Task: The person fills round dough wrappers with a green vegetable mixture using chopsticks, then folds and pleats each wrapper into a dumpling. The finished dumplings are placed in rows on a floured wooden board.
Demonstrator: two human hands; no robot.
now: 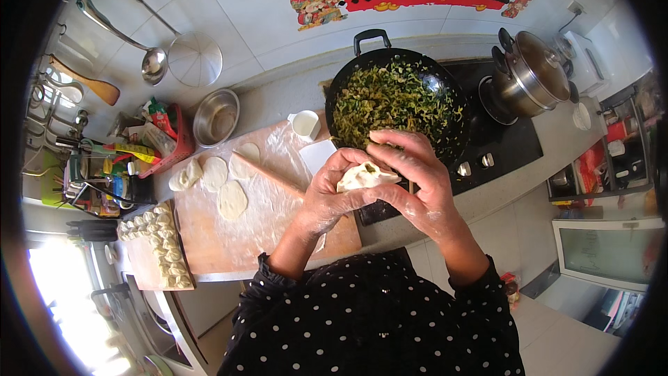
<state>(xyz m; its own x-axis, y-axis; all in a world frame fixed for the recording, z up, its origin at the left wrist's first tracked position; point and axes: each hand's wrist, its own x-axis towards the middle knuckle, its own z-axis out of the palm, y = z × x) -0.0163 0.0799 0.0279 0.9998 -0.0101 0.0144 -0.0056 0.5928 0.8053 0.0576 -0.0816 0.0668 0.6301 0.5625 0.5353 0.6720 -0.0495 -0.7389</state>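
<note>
A partly pleated dumpling [365,176] of white dough, with green filling showing through a gap at its top, is held between both hands. My left hand [331,190] cups its left side, with flour on the skin. My right hand [425,183] has its thumb along the dumpling's near edge; its fingers arch above, over the rim of the wok. Chopped green filling [391,99] lies in the black wok [462,94] just beyond. On a floured wooden board [209,240] at the left lie a wooden rolling pin [271,175] and several round dough wrappers [232,200].
Several formed dumplings [169,250] line a smaller board at far left. A white cup [305,125], steel bowl [216,117] and red basket [182,136] stand behind. A lidded steel pot [537,78] stands on the black hob [506,141]. Ladle [155,66] and strainer [195,59] hang on the wall.
</note>
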